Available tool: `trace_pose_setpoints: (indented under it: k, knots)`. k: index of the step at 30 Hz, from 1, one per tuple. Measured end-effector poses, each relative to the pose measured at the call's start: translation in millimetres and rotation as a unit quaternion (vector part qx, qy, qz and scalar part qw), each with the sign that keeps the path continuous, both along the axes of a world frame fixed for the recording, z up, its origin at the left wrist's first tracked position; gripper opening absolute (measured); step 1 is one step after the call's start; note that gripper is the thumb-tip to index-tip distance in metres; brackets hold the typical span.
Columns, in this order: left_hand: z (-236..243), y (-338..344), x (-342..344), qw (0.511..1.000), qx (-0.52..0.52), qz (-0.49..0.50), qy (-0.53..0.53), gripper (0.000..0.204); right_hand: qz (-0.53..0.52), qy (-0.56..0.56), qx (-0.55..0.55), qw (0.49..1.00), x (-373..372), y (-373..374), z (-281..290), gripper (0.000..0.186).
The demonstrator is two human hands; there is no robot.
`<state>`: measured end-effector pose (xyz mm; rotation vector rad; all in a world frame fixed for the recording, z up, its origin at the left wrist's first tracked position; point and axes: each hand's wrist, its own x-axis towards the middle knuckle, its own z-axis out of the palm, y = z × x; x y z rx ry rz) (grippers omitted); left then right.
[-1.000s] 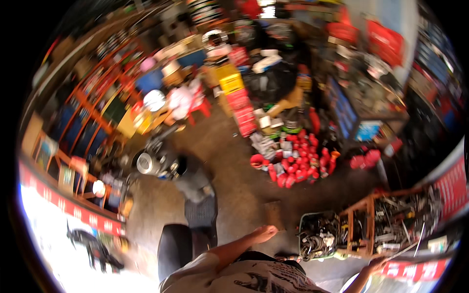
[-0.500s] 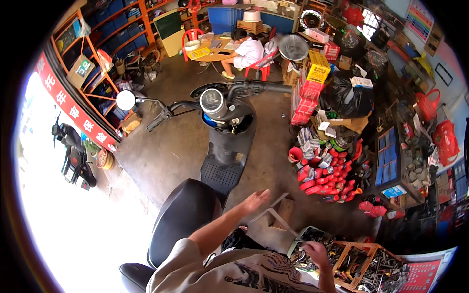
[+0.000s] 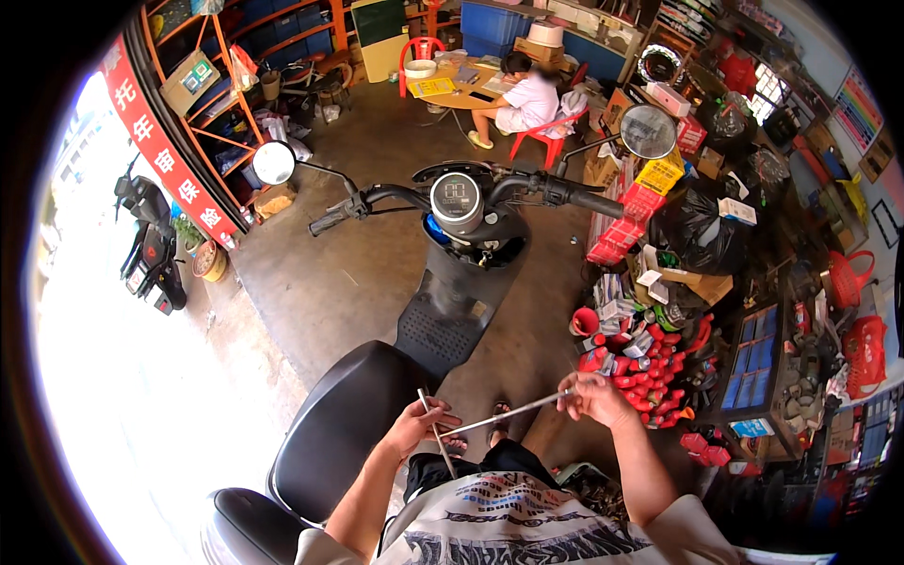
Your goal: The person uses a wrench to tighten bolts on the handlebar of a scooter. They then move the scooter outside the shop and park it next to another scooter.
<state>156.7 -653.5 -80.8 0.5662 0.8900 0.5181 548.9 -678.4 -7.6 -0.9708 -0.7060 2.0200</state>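
Above my lap, a long metal T-handle wrench lies between my hands. My left hand is closed on its crossbar, near where the shaft joins. The fingers of my right hand pinch the far end of the shaft; whether a socket sits there I cannot make out. Just ahead and to the left is a black electric scooter, with its seat, ribbed footboard and round display in view. Neither hand touches the scooter.
Red bottles are heaped at the right beside stacked cartons. A tool box is partly hidden by my right arm. Ahead, a person sits at a round table. Another scooter stands outside at the left.
My right hand has brought the T-handle wrench up from over the tool box to in front of me. My left hand, empty before, now grips its crossbar. The view has shifted.
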Motion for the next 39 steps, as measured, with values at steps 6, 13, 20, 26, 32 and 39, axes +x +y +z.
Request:
trace_pose_setpoints:
  k: [6,13,20,26,32,39]
  knots:
    - [43,2,50,0.989,0.056,0.077,-0.110,0.034,-0.056,-0.121,0.082,0.988,-44,101,-12,0.030]
    - [100,22,124,0.962,0.217,0.165,0.022,0.029,-0.075,-0.088,0.129,0.985,-74,187,1,0.035]
    - [106,66,143,0.929,0.301,0.196,0.093,0.027,-0.107,-0.062,0.120,0.985,-71,237,9,0.035]
    - [108,91,144,0.920,0.338,0.171,0.106,0.029,-0.133,-0.075,0.120,0.981,-69,260,9,0.035]
    - [118,99,149,0.874,0.414,0.144,0.208,0.028,-0.151,-0.072,0.122,0.978,-68,270,4,0.035]
    - [111,107,150,0.839,0.455,0.211,0.210,0.025,-0.081,-0.131,0.199,0.968,-94,195,2,0.031]
